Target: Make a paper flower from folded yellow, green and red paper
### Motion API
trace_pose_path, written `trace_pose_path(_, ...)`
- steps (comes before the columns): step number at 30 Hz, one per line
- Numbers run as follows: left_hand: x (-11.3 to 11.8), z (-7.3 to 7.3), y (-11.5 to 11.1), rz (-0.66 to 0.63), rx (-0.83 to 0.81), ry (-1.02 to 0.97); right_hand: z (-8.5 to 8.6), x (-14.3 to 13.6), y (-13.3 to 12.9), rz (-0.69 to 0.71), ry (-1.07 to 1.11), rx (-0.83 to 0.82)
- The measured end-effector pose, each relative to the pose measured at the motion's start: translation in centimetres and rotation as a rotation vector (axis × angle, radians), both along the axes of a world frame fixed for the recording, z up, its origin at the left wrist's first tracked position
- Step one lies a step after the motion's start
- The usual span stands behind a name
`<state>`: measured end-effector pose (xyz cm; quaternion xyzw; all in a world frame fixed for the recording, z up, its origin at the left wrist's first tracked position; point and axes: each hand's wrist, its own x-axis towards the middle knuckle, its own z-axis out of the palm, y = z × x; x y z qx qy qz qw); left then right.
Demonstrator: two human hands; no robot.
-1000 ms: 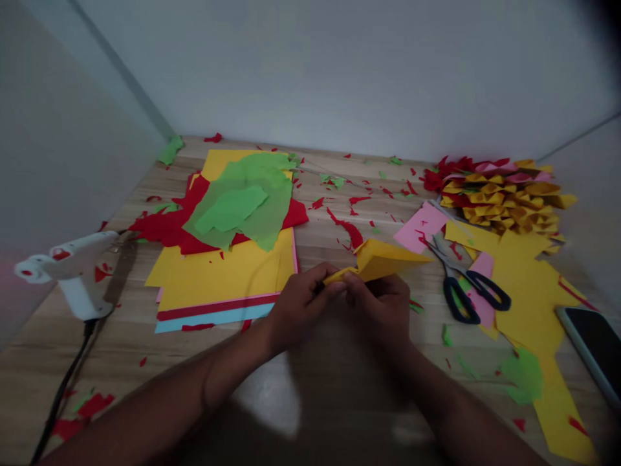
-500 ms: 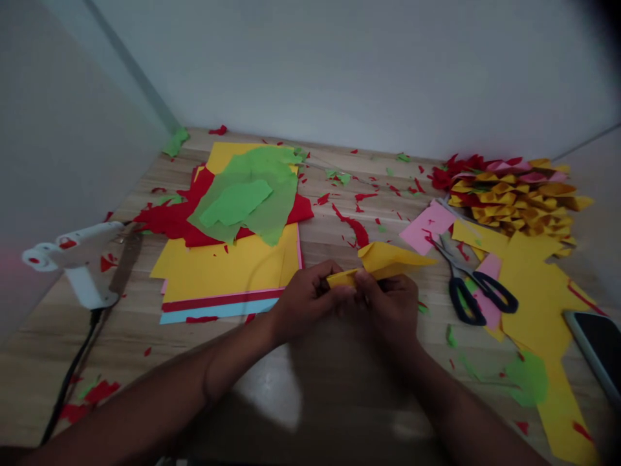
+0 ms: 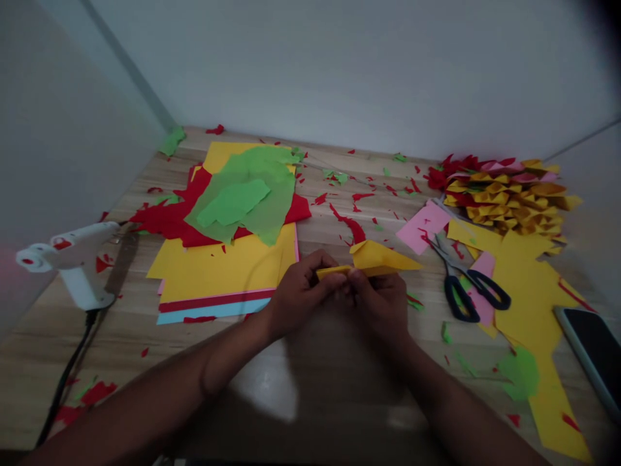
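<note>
Both hands meet over the middle of the table, pinching one piece of folded yellow paper (image 3: pixel 383 257). My left hand (image 3: pixel 303 291) is closed, thumb on top, on the narrow left part of the paper. Close beside it, my right hand (image 3: pixel 381 301) is closed too, its thumb pressing near the fold. A pointed flap of the paper sticks out to the right above the right hand's fingers. The fingertips underneath are partly hidden. To the right lie scissors (image 3: pixel 473 285) with dark handles, blades slightly apart, on pink and yellow paper scraps.
Stacked coloured sheets (image 3: pixel 218 272) lie at left, topped by green crepe paper (image 3: pixel 272 213) and red crepe paper. A white glue gun (image 3: pixel 80 265) with a black cord stands far left. At right are folded paper pieces (image 3: pixel 514 200), yellow offcuts (image 3: pixel 521 291) and a phone (image 3: pixel 592 349). Scraps litter the table.
The whole view has shifted slightly, so most things appear a little further left. Both hands keep their hold on the yellow paper, whose left part looks flatter now.
</note>
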<state>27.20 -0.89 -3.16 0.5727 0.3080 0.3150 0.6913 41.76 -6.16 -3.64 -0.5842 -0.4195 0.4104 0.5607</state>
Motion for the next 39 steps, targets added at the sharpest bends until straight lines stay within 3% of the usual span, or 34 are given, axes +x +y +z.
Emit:
trace_pose_path(5,-0.3,0.0,0.4,-0.046,-0.012,0.041,-0.6,0.6,0.1,-0.086,-0.021,0.002)
trace_pose_path(11,-0.5,0.0,0.9,0.032,0.039,0.069,0.2,1.5,0.8,-0.108,0.005,0.111)
trace_pose_path(15,-0.5,0.2,1.3,0.038,0.095,0.149,1.3,2.6,1.4,-0.027,-0.150,0.136)
trace_pose_path(21,-1.3,0.3,1.9,-0.001,0.481,0.424,1.8,5.0,2.2,0.203,-0.216,0.031)
trace_pose_path(24,-1.4,0.2,1.9,-0.063,0.581,0.474,1.5,5.4,2.2,0.284,-0.242,0.039)
trace_pose_path(27,-1.4,0.1,1.9,-0.082,0.611,0.494,1.3,5.0,2.0,0.311,-0.381,0.075)
trace_pose_path(34,-1.3,-0.1,2.0,-0.084,0.609,0.492,0.9,4.9,1.5,0.203,-0.713,0.170)
trace_pose_path(39,-1.3,-0.4,2.0,-0.004,0.598,0.550,1.1,5.8,1.5,0.292,-0.644,0.210)
